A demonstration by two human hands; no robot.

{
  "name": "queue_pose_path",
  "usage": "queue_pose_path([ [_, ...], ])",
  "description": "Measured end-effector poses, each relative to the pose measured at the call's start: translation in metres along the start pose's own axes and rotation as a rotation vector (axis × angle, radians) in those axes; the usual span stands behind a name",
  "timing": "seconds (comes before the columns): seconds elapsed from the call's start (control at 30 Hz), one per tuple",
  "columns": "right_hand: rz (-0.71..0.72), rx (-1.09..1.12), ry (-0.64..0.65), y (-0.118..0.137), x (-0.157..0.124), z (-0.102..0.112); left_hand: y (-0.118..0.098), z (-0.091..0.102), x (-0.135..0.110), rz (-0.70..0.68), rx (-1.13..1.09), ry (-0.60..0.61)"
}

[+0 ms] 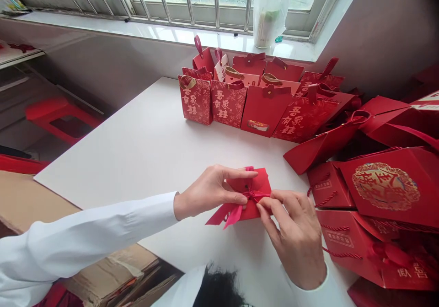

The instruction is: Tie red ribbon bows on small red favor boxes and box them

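A small red gift box (255, 185) lies flat on the white table (144, 147) in front of me, with a pink-red ribbon (236, 210) knotted across it. My left hand (209, 190) pinches the ribbon at the knot from the left, thumb and fingers pressed together. From the right, my right hand (293, 234) pinches the other side of the knot with its fingertips. Both ribbon tails trail off toward the box's lower left.
Several upright red gift bags (262, 108) with gold characters stand in rows at the table's far edge below the window. Flat and folded red bags (384, 188) pile up at the right. A cardboard box (41, 211) sits lower left, a red stool (60, 117) beyond.
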State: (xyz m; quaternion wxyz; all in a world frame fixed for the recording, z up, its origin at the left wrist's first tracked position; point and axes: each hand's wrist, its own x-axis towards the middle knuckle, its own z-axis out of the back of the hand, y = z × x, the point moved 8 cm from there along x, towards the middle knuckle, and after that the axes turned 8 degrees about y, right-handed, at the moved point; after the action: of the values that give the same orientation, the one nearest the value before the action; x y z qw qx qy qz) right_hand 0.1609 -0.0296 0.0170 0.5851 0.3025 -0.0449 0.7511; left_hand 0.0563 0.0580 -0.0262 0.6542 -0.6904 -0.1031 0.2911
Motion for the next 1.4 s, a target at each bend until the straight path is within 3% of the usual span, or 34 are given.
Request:
queue_pose_path([
  [0.23,0.018,0.033,-0.004,0.003,-0.002,-0.001,0.002,-0.001,-0.001,0.013,-0.12,-0.022],
  [0.4,-0.095,0.197,-0.028,-0.013,-0.002,0.009,0.002,-0.002,-0.001,0.031,-0.117,-0.013],
  [0.5,-0.132,0.182,-0.039,-0.02,0.003,0.013,0.003,-0.001,-0.001,0.036,-0.089,-0.024],
  [0.73,-0.064,0.181,0.087,-0.015,0.014,-0.006,0.005,-0.001,-0.001,0.009,-0.085,-0.021],
  [1.0,-0.057,0.155,0.061,-0.013,0.005,-0.004,0.005,0.002,0.0,0.055,-0.152,-0.063],
  [1.23,-0.08,0.099,0.063,-0.015,0.006,-0.008,0.005,-0.002,-0.002,0.049,-0.086,-0.021],
  [1.4,-0.103,0.104,0.037,-0.014,0.011,0.0,0.006,-0.001,-0.003,0.041,-0.047,-0.026],
])
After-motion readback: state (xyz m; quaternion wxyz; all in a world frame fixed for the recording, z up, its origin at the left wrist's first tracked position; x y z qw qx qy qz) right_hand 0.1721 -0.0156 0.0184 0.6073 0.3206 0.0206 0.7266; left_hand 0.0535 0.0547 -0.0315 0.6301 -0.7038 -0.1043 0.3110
